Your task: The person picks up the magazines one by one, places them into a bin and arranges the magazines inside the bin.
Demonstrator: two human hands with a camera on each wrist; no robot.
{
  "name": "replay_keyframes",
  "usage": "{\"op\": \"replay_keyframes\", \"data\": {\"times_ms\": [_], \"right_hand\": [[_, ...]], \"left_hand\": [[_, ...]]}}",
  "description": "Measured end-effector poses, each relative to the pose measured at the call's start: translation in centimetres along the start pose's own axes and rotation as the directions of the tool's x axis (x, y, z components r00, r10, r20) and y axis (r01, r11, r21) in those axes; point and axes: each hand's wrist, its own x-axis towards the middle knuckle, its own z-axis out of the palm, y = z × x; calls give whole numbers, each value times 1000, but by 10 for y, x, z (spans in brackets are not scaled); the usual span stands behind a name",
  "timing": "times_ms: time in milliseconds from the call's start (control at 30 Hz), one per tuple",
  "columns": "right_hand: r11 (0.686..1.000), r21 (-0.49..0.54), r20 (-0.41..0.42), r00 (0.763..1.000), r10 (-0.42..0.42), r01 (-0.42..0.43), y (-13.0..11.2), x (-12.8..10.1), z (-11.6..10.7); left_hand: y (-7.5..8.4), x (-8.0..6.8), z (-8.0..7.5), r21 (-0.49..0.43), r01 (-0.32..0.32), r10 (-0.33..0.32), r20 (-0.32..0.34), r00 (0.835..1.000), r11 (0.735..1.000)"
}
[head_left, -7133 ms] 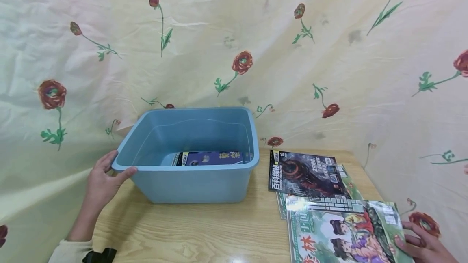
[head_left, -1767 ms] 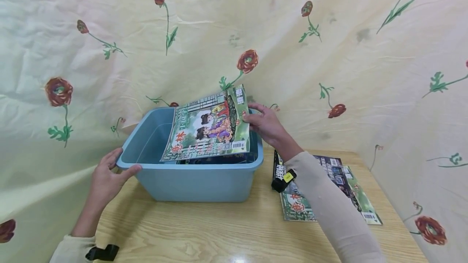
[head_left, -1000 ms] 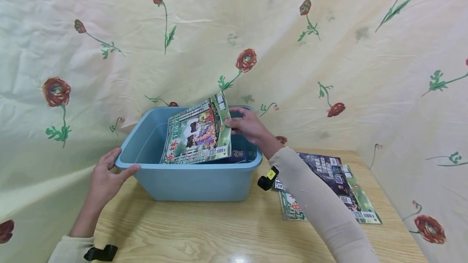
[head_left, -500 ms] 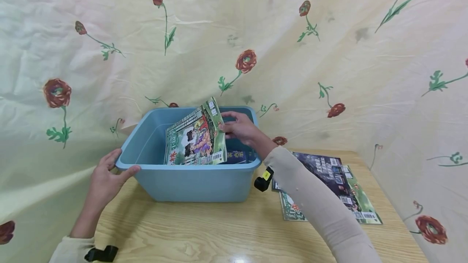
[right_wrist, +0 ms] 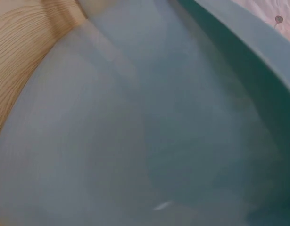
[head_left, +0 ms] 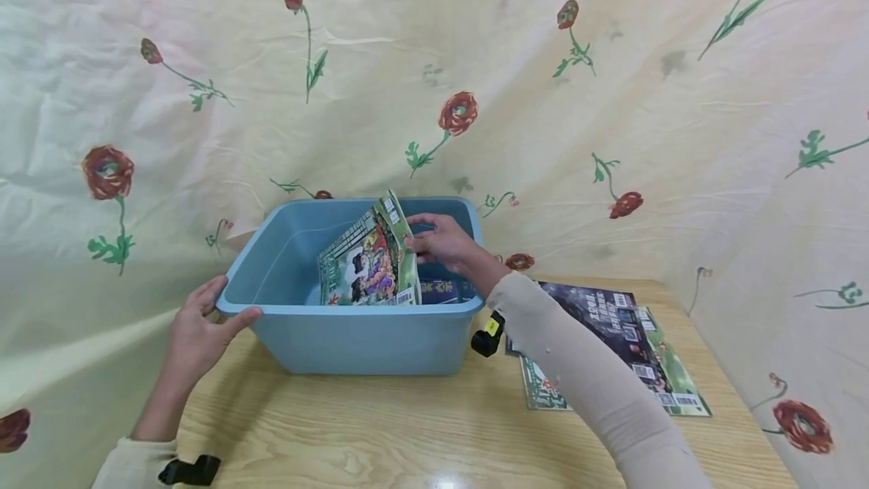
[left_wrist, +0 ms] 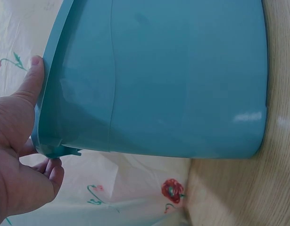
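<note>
Tub (head_left: pixel 366 338) is plain blue-teal, no pattern. Mag (head_left: pixel 370 262) tilted in it: green cover w/ cartoon figures in purple & red, white barcode patch. At 3 o'clock of tub, dark mag (head_left: pixel 614 323) is black w/ white txt, over a green-edged one (head_left: pixel 668 387). Table (head_left: pixel 380 429) is light wood grain. Cloth backdrop (head_left: pixel 611 96) at 12 o'clock: cream w/ red flowers, green stems. Sleeves (head_left: pixel 591 391) beige.

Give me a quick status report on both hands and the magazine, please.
Left hand grips blue bin rim. Right hand holds green magazine, tilted inside bin. Nothing blocking.
</note>
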Motion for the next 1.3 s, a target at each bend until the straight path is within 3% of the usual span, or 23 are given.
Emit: {"op": "replay_keyframes", "data": {"times_ms": [233, 700, 1067, 1300], "right_hand": [[999, -35, 16, 1000, 20, -19, 2, 2, 2], [985, -171, -48, 999, 20, -28, 9, 3, 2], [943, -328, -206, 978, -17, -52, 8, -4, 0], [938, -345, -275, 952, -135, 34, 3, -14, -11]], "left_hand": [[-1, 0, 0, -15, 4, -4, 6, 1000, 1000], [-2, -1, 0, -14, -2, 2, 7, 1000, 1000], [0, 0, 1, -15, 3, -3, 6, 1000, 1000], [-1, 1, 1, -28, 6, -6, 1, 1000, 1000]]}}
